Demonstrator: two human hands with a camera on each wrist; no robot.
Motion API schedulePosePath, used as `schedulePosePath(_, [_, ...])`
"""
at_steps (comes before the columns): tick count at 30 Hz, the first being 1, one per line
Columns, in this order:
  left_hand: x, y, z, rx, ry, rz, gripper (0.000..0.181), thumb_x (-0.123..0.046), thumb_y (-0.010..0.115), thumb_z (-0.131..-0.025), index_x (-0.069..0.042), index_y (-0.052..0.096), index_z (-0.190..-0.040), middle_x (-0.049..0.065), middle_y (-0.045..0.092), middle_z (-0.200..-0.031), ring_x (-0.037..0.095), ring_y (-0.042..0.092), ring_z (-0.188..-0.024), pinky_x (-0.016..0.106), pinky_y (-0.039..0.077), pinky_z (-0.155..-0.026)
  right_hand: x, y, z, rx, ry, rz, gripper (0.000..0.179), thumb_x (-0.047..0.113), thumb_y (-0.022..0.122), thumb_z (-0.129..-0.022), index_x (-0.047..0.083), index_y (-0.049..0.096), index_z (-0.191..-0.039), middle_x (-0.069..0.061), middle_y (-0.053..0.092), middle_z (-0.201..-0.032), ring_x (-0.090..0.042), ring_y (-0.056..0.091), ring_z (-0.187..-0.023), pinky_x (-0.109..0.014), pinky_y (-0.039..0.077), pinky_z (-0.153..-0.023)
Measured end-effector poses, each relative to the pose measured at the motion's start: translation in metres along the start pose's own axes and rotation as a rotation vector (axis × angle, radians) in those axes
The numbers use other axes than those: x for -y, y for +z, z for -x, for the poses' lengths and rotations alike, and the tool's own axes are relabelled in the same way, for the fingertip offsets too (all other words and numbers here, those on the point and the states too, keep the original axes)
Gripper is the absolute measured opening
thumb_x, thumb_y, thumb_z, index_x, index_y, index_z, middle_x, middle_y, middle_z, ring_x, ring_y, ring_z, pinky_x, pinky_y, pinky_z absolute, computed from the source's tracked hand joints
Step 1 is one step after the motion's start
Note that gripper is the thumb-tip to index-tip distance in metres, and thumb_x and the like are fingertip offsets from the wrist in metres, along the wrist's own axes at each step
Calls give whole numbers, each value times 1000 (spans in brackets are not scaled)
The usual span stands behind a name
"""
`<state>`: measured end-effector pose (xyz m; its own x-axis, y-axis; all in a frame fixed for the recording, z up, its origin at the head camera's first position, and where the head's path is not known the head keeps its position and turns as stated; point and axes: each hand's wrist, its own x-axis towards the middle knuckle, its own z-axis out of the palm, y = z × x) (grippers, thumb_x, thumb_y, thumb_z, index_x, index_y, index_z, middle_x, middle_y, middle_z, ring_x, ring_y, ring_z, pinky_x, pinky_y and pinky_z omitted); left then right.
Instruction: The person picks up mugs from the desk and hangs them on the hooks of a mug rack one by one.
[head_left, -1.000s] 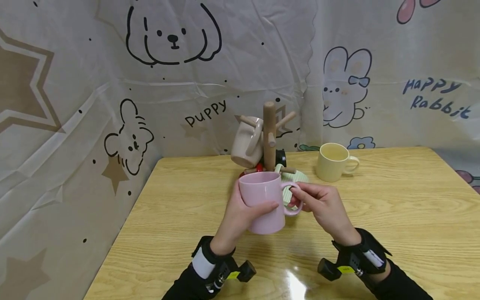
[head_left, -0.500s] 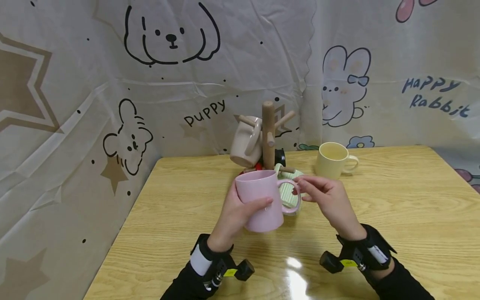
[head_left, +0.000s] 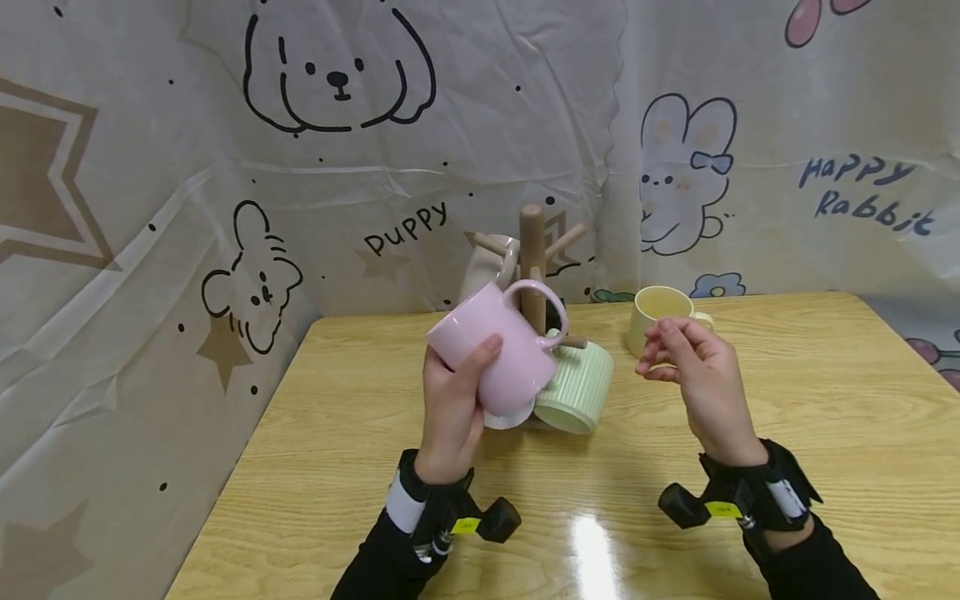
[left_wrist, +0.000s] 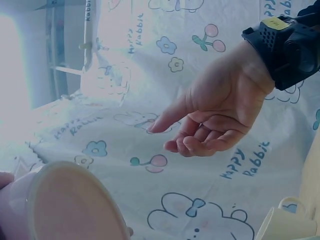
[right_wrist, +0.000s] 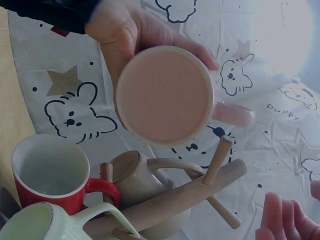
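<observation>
My left hand grips the pink mug round its body, thumb across the near side. The mug is tilted, its mouth toward the upper left and its handle up and to the right, in front of the wooden mug rack. In the right wrist view the mug's flat base faces the camera. Off to the right, my right hand hovers in front of the yellow mug, holding nothing, with its fingers loosely bent. A ribbed green mug hangs on a lower peg of the rack.
A beige mug hangs on an upper peg, partly behind the pink one. A red mug with a white inside shows on the rack in the right wrist view. The wooden table ends at a printed cloth.
The right hand has let go of the pink mug's handle and moved right. The left hand has turned the mug from upright to tilted, its handle swinging upward.
</observation>
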<state>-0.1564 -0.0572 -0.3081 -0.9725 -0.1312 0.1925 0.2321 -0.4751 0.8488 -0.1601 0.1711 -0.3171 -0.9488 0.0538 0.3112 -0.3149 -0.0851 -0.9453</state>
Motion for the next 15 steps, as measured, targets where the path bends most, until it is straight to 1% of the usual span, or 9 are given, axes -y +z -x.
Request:
schedulePosePath(6, [4,6,-7,-40,32,16,57,-4,66,-73,-10,39,-123,6,50,-116,21,52,-105,41,45,-90,-2,1,-1,3,14,-4,20,26,50,-95,10,58,-87,5,58,-72,-7,61,-61,-21,52,-58])
schedulePosePath(13, [12,8,-12,-76,66,8,63,-5,69,-70,-8,38,-124,6,50,-114,21,52,-104,39,46,-89,-4,2,-3,12,29,0,22,27,49,-95,10,59,-85,5,57,-69,-7,61,-60,-21,52,-57])
schedulePosePath(15, [15,8,-13,-82,85,-4,65,-5,70,-69,-8,37,-125,7,50,-115,21,51,-105,38,45,-90,-5,2,-3,14,31,5,22,27,49,-95,11,60,-85,5,57,-69,-7,61,-60,-21,53,-57])
